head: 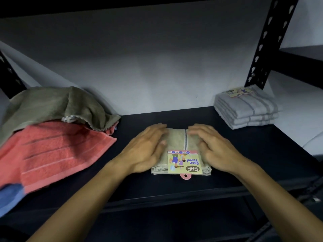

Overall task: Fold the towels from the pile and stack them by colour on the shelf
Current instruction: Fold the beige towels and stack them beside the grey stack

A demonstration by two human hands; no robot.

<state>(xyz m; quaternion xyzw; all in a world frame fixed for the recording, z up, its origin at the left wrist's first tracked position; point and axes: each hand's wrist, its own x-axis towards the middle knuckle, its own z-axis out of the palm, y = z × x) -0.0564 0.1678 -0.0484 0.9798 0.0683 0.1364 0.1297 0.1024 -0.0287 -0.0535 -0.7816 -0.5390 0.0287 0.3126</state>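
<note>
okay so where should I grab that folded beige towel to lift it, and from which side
Probably by its two short sides, left and right, one hand each. The folded beige towel lies flat on the shelf, the left hand and right hand already flank it, and squeezing inward should keep the layers and label together.

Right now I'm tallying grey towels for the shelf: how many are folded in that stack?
3, by the visible layers, in the grey stack at the shelf's back right, by the post. More may be hidden.
</note>
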